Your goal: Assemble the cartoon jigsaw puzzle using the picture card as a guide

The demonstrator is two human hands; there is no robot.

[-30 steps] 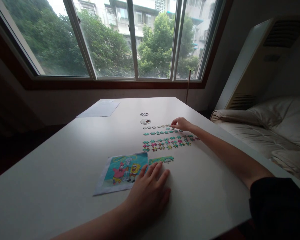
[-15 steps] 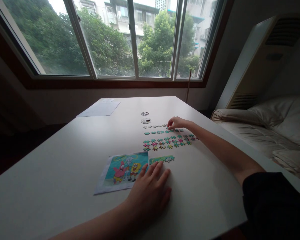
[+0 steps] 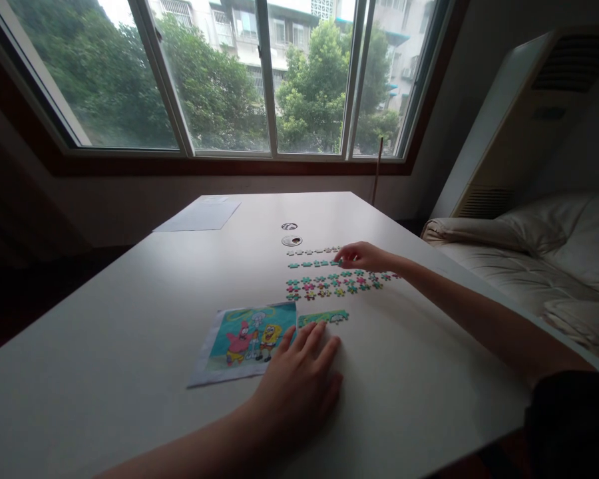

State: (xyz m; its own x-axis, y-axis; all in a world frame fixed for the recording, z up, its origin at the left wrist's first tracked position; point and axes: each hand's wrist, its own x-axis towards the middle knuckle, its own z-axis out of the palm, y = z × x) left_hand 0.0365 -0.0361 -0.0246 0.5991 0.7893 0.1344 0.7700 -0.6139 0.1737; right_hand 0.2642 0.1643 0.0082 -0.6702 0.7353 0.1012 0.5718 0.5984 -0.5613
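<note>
At lower centre, the left hand (image 3: 304, 376) lies spread over the picture (image 3: 247, 339)'s edge; right of centre, the right hand (image 3: 362, 255)'s fingers curl at the puzzle pieces (image 3: 324, 281), grip unclear.

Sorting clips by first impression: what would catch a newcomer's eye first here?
Probably the bright window across the back. Next, the colourful cartoon picture beside the left hand, then the rows of puzzle pieces near the right hand.

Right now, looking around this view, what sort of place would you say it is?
Probably a living room in a home: a padded sofa beside a white table, and a wide window facing trees and a building.
</note>
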